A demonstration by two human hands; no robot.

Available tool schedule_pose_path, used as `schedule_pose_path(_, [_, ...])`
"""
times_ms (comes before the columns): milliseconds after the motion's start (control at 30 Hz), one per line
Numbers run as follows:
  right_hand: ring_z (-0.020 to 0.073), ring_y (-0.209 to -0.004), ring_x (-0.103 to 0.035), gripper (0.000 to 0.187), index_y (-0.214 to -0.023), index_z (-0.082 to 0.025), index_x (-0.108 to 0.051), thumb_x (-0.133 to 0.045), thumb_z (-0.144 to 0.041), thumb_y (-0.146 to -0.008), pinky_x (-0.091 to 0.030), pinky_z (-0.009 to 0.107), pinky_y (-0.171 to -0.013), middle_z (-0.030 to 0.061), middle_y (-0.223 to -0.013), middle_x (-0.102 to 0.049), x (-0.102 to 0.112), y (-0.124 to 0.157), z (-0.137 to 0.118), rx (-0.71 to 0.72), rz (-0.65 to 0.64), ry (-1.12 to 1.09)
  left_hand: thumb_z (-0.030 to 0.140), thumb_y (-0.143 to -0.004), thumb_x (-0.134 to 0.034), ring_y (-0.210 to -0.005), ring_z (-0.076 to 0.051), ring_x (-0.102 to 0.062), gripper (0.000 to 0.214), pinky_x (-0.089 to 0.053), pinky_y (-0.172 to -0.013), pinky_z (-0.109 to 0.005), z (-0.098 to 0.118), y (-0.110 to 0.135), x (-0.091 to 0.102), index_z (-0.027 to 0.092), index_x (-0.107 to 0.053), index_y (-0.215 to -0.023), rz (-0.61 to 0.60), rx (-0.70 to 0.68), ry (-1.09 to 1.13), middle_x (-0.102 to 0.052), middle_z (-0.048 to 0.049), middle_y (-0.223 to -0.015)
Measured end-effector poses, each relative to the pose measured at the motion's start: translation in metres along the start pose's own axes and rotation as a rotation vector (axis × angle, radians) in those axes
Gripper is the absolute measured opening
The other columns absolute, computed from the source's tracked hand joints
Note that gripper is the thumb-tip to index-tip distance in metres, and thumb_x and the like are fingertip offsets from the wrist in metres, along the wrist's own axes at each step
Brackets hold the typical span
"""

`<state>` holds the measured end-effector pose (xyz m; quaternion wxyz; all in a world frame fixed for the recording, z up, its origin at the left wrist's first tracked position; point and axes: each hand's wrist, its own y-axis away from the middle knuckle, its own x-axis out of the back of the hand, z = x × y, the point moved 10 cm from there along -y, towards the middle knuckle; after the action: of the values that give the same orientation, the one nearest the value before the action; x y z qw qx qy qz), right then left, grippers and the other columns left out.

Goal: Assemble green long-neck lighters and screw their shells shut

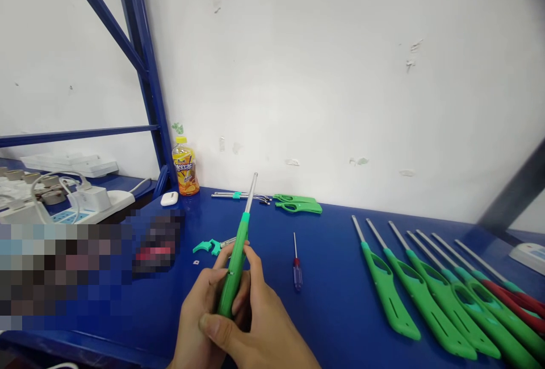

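Between my two hands, a green long-neck gas lighter [235,275] is held up with its metal tube pointing away from me. My left hand [198,312] is closed around the handle from the left, its thumb pressed near a small dark spot. From the other side my right hand [259,312] grips the handle, thumb across the lower end. Just behind the hands lie small turquoise plastic parts [208,246], partly hidden by my fingers. A screwdriver [297,269] with a purple and red handle rests to the right of my hands.
Several green lighters [389,295] and red ones [517,303] lie in a row at the right. Green handle shells [298,204] and metal tubes with wires [230,195] lie near the wall. A drink bottle [185,167] and white earbud case [169,198] stand back left, beside a blue post [147,74].
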<state>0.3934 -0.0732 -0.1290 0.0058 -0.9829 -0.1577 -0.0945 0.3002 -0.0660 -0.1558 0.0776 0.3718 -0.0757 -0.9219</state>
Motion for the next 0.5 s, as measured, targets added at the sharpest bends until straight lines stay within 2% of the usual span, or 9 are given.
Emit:
schedule_pose_path(67, [0.0302,-0.143,-0.053,0.101,-0.17,-0.035,-0.026,-0.081,-0.026,-0.085,-0.043,0.044,-0.114,0.0083,-0.156,-0.058,0.0,0.001,-0.003,0.024,-0.008,0.013,0.026,-0.078,-0.075,-0.051,-0.014,-0.051,0.015,-0.05,-0.053,-0.022,-0.003,-0.003,0.006,0.021,-0.078,-0.092,0.028,0.031,-0.019,-0.056,0.0039,-0.055])
schedule_pose_path(200, [0.0285,-0.142,-0.054,0.096,-0.169,-0.036,-0.027,-0.074,-0.02,-0.088,-0.042,0.044,-0.115,0.0065,-0.154,-0.058,-0.001,0.002,-0.006,0.035,-0.022,0.036,0.031,-0.076,-0.077,-0.051,-0.016,-0.053,0.04,-0.048,-0.049,-0.023,-0.008,-0.005,0.011,0.023,-0.079,-0.115,0.058,0.075,-0.038,-0.057,0.0044,-0.056])
schedule_pose_path(333, [0.0286,-0.124,-0.064,0.091,-0.168,-0.036,-0.03,-0.066,-0.015,-0.087,-0.046,0.044,-0.106,0.007,-0.134,-0.067,0.002,0.0,-0.007,0.005,0.035,0.094,0.027,-0.077,-0.079,-0.052,-0.015,-0.055,0.043,-0.048,-0.051,-0.022,-0.005,0.002,0.007,0.022,-0.079,-0.119,0.095,0.059,-0.069,-0.059,0.0043,-0.058])
schedule_pose_path(500, [0.028,-0.114,-0.065,0.088,-0.165,-0.034,-0.036,-0.064,-0.012,-0.084,-0.049,0.041,-0.097,0.006,-0.118,-0.068,0.002,-0.001,-0.007,-0.007,0.063,0.14,0.026,-0.075,-0.078,-0.056,-0.015,-0.058,0.046,-0.051,-0.057,-0.025,-0.01,0.003,0.003,0.023,-0.078,-0.121,0.057,0.116,-0.018,-0.061,0.0039,-0.064])
